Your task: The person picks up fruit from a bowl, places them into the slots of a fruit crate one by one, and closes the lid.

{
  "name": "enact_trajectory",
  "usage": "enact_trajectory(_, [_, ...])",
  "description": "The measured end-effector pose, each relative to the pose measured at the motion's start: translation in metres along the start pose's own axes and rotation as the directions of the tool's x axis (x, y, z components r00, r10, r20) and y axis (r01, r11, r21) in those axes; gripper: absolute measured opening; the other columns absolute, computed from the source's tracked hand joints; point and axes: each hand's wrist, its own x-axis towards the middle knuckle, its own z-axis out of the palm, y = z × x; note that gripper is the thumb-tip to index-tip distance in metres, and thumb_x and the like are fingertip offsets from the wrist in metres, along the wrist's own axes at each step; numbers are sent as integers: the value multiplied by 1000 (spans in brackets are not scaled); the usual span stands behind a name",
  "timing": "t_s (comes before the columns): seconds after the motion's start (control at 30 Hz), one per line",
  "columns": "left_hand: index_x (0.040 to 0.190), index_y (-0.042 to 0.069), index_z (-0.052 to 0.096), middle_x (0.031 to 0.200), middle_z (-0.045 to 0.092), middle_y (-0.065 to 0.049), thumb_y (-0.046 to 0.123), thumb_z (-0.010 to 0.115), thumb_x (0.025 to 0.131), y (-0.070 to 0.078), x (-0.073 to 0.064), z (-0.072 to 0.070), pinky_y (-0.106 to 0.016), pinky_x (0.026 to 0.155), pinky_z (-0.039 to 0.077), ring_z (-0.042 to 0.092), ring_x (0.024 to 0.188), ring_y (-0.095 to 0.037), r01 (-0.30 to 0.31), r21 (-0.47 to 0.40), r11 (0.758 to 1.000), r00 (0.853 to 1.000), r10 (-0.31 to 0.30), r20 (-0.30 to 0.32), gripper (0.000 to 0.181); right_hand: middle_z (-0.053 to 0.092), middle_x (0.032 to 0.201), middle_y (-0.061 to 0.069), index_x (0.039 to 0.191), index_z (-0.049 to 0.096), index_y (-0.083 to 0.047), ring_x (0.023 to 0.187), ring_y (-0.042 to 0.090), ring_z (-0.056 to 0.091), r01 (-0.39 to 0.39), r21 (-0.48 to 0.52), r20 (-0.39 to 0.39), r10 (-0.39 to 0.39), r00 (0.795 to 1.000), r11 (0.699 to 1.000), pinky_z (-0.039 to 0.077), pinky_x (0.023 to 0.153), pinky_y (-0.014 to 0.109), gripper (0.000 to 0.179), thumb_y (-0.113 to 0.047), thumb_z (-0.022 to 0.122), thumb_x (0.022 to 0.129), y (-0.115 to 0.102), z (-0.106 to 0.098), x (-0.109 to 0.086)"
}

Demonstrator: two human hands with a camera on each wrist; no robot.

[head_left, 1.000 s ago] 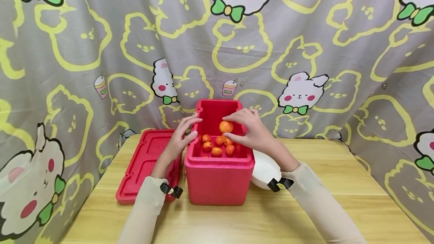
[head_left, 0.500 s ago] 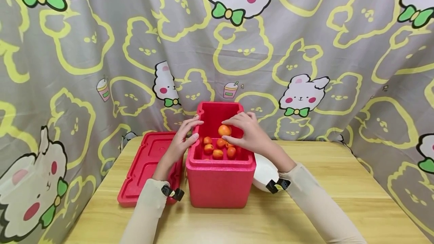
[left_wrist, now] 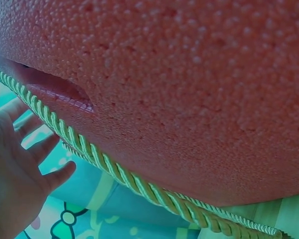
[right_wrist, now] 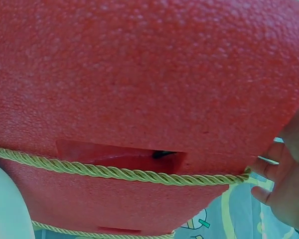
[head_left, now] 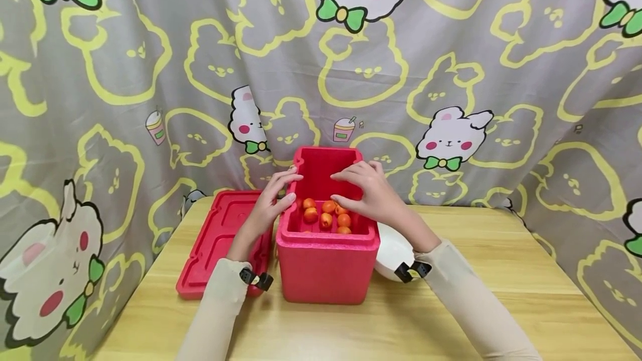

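Note:
A red foam box [head_left: 328, 274] stands without its lid, and several small round orange-red fruits [head_left: 326, 220] lie on its floor. My right hand [head_left: 368, 191] is over the right rim, its thumb and fingers spread apart above the fruits with nothing between them. At the left rim, my left hand [head_left: 268, 202] rests its fingertips on the edge, its fingers fairly straight. The left wrist view has that hand [left_wrist: 20, 174] beside the box's side wall [left_wrist: 189, 99]; in the right wrist view, part of the right hand [right_wrist: 291, 184] shows at the edge.
The red lid [head_left: 215, 244] lies flat left of the box. A white bowl [head_left: 393, 255] sits close against its right side, partly behind my right wrist. Twisted gold cords [right_wrist: 124, 172] run along the box's sides. A patterned curtain [head_left: 361, 71] hangs behind the wooden table [head_left: 481, 249].
The fruit held between my right thumb and fingers has dropped into the box, and the fruits inside have shifted. My left hand has stayed at the left rim.

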Motion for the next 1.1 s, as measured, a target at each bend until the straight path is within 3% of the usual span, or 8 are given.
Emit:
enact_trajectory(0.3, [143, 20, 56, 160, 38, -3, 26, 64, 94, 11, 9, -8, -61, 112, 42, 35, 147, -23, 77, 68, 995, 996, -80, 43, 50, 74, 113, 8, 117, 74, -9, 107, 23, 61, -16, 3, -5, 16, 1000, 1000, 34, 98, 52, 41, -22, 86, 80, -1, -14, 3])
enact_trajectory(0.53, [145, 19, 54, 162, 36, -2, 30, 65, 96, 29, 22, -23, -65, 113, 39, 35, 147, -26, 107, 169, 980, 992, -116, 41, 52, 73, 116, 9, 120, 73, -9, 108, 24, 59, -38, -6, -5, 37, 999, 999, 33, 102, 55, 40, -21, 83, 83, -3, -30, 10])
enact_trajectory(0.77, [148, 17, 50, 161, 38, -5, 32, 64, 96, 47, 30, -40, -61, 105, 49, 39, 145, -29, 115, 232, 966, 988, -135, 75, 56, 72, 118, 12, 120, 74, -9, 114, 28, 58, -54, -4, -65, 54, 996, 999, 32, 105, 57, 38, -18, 82, 84, -1, -46, 11])
enact_trajectory(0.9, [152, 24, 47, 164, 36, -2, 31, 65, 97, 53, 30, -52, -60, 104, 50, 39, 147, -29, 86, 286, 954, 992, -107, 60, 58, 69, 125, 13, 125, 71, -10, 121, 31, 57, -55, -17, -124, 53, 991, 998, 33, 105, 58, 42, -19, 81, 85, -2, -51, 11])
enact_trajectory(1.1, [158, 30, 38, 166, 34, -1, 27, 65, 97, 65, 28, -85, -65, 117, 33, 31, 153, -26, -4, 391, 920, 1000, 1, 6, 66, 64, 138, 11, 140, 62, -14, 130, 28, 54, -40, 35, -229, 47, 972, 999, 35, 111, 58, 58, -22, 80, 86, -21, -57, 21])
